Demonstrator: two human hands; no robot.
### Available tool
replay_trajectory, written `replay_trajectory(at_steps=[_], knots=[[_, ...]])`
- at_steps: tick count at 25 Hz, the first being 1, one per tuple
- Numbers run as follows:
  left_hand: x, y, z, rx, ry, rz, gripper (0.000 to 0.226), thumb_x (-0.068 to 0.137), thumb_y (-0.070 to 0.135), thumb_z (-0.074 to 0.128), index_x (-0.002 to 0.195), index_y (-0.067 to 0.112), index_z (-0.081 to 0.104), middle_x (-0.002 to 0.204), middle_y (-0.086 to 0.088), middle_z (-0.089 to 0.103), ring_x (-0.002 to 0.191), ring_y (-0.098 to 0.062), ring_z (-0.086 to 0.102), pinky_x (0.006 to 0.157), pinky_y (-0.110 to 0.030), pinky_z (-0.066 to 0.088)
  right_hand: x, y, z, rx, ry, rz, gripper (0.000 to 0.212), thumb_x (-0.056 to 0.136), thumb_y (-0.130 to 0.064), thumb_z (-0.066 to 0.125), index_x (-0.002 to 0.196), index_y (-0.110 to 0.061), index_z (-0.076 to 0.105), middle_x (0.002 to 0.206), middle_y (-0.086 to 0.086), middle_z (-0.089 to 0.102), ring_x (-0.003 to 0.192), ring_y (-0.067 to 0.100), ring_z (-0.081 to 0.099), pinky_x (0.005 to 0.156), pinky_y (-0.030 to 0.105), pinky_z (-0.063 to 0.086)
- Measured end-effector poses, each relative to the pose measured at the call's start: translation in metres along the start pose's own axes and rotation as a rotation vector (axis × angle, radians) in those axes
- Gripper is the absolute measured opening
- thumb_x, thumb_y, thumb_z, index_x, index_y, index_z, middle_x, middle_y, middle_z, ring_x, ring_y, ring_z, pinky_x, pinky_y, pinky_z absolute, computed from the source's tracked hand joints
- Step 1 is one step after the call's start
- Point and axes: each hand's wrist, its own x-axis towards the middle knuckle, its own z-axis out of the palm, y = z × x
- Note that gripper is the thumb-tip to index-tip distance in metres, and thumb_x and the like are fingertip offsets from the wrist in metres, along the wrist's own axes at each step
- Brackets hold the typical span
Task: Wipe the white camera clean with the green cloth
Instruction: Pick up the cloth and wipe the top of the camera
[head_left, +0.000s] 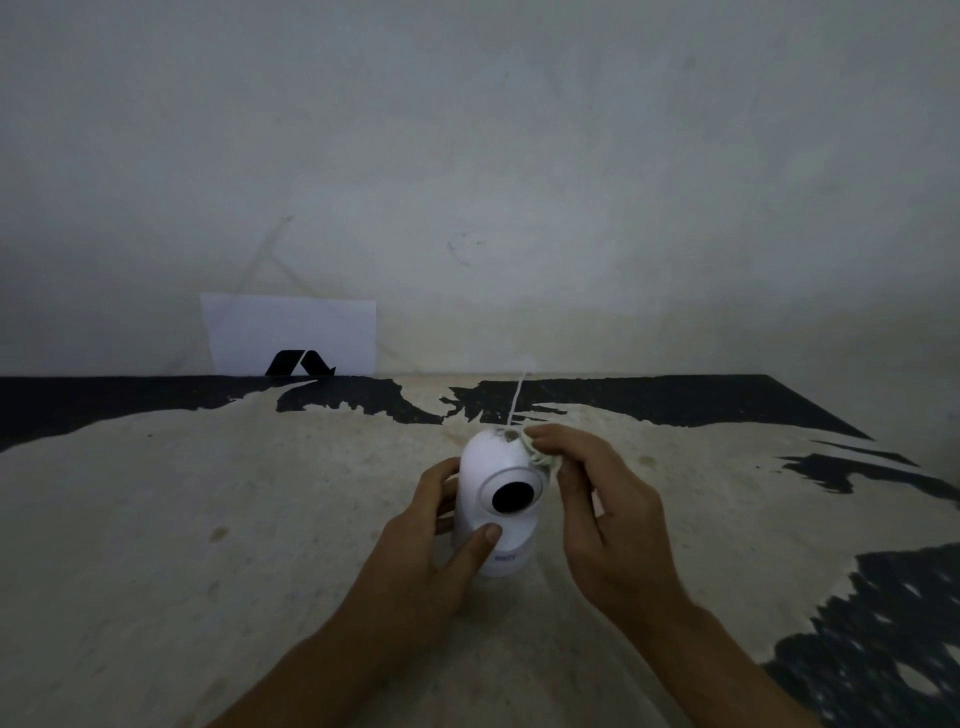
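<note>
The white camera (493, 462) stands upright on the table, its round black lens facing me. A thin white cable runs from its top back toward the wall. My left hand (441, 551) grips the camera's left side, thumb pressed on the front below the lens. My right hand (597, 499) pinches a small pale green cloth (540, 454) against the camera's upper right side. Most of the cloth is hidden inside my fingers.
The table (260, 519) is pale and worn with black patches (883, 623) along the back and right. A white sheet with a black logo (291, 335) leans against the grey wall at the back left.
</note>
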Motion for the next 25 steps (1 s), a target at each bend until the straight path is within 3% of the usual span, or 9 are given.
replay_trajectory(at_steps=[4,11,16,21,25], knots=[[0.000,0.000,-0.001,-0.013,-0.006,-0.011,0.058,0.073,0.053,0.053,0.122,0.050,0.024,0.110,0.040,0.041,0.093,0.026,0.044,0.079,-0.002,0.038,0.010,0.003,-0.005,0.033,-0.020,0.113,0.025,0.095,-0.011,0.046,0.113,-0.019,0.061,0.107,-0.007,0.066,0.103,-0.002,0.059,0.087,0.010,0.047],[0.002,-0.001,0.000,-0.014,-0.006,-0.022,0.054,0.071,0.055,0.052,0.116,0.056,0.022,0.107,0.041,0.042,0.090,0.028,0.043,0.075,-0.001,0.038,0.005,-0.005,0.005,0.181,-0.038,0.236,0.026,0.093,-0.035,0.041,0.114,-0.030,0.056,0.110,-0.017,0.064,0.103,-0.002,0.060,0.083,0.010,0.048],[0.003,0.000,0.000,0.011,-0.005,-0.001,0.054,0.071,0.054,0.051,0.115,0.055,0.020,0.104,0.045,0.035,0.085,0.033,0.040,0.069,0.006,0.036,0.002,-0.010,0.000,0.070,-0.033,-0.003,0.028,0.096,-0.018,0.042,0.118,-0.010,0.057,0.116,-0.001,0.063,0.113,0.006,0.057,0.095,0.019,0.045],[0.001,-0.001,0.000,-0.006,-0.002,0.016,0.061,0.073,0.054,0.052,0.127,0.045,0.024,0.109,0.041,0.040,0.091,0.030,0.043,0.072,0.005,0.038,0.000,-0.004,0.003,0.037,0.029,0.113,0.030,0.096,-0.022,0.039,0.120,-0.015,0.057,0.114,-0.004,0.064,0.110,-0.003,0.056,0.092,0.014,0.045],[0.002,-0.003,0.000,-0.001,0.005,0.015,0.061,0.071,0.055,0.051,0.125,0.047,0.023,0.108,0.040,0.041,0.093,0.021,0.045,0.077,-0.002,0.040,-0.004,-0.006,0.000,-0.027,-0.039,-0.080,0.033,0.099,-0.022,0.039,0.118,-0.003,0.059,0.118,0.008,0.064,0.116,0.010,0.056,0.100,0.022,0.043]])
